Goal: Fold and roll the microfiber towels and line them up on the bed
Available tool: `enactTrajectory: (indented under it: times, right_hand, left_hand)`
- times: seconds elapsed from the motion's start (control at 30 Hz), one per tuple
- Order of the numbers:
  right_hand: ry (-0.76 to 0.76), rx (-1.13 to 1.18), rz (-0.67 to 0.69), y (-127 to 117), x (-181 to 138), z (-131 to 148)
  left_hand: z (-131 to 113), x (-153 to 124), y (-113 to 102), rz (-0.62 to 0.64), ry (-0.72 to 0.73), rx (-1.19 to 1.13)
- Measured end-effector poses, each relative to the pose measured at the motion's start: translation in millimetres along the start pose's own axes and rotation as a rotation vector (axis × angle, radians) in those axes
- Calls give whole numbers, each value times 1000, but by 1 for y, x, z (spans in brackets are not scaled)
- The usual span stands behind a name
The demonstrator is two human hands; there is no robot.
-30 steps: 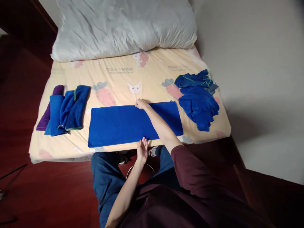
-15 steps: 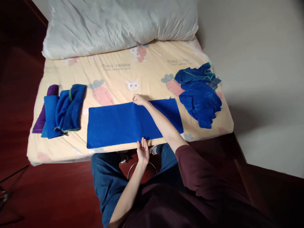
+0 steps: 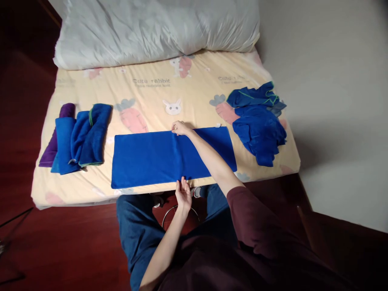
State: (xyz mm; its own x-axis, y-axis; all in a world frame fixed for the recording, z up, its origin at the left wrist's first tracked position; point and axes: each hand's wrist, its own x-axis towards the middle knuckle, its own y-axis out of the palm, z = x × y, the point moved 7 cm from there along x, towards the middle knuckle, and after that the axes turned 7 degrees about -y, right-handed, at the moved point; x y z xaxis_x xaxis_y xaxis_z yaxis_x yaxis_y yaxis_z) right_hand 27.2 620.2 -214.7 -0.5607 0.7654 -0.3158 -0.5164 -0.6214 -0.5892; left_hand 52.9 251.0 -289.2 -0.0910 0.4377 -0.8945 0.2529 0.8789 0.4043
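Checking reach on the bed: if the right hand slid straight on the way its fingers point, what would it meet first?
Probably the rabbit print on the yellow sheet; the right hand lies at the blue towel's far edge.

Single head-worn camera, looking forward and steeply down from above the seated person's lap, facing across the near edge of the bed (image 3: 91, 87) toward the pillow (image 3: 157, 28), close enough that both forearms fill the lower middle, floor on either side, no second view

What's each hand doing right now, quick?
Left hand: at the near edge of the blue towel; grip cannot be told.
Right hand: at the towel's far edge; grip cannot be told.
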Motion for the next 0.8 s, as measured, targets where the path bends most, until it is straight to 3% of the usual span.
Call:
enactTrajectory:
  times: [0.4, 0.67, 0.8]
  right_hand:
    - [16, 112, -67, -5, -4, 1]
    - [-117, 225, -228, -46, -38, 38]
    - [-187, 274, -331, -81, -74, 71]
  left_hand:
    - [-4, 9, 3, -22, 3, 47]
    - [-15, -45, 6, 64, 55, -10]
    - [-41, -75, 12, 131, 188, 71]
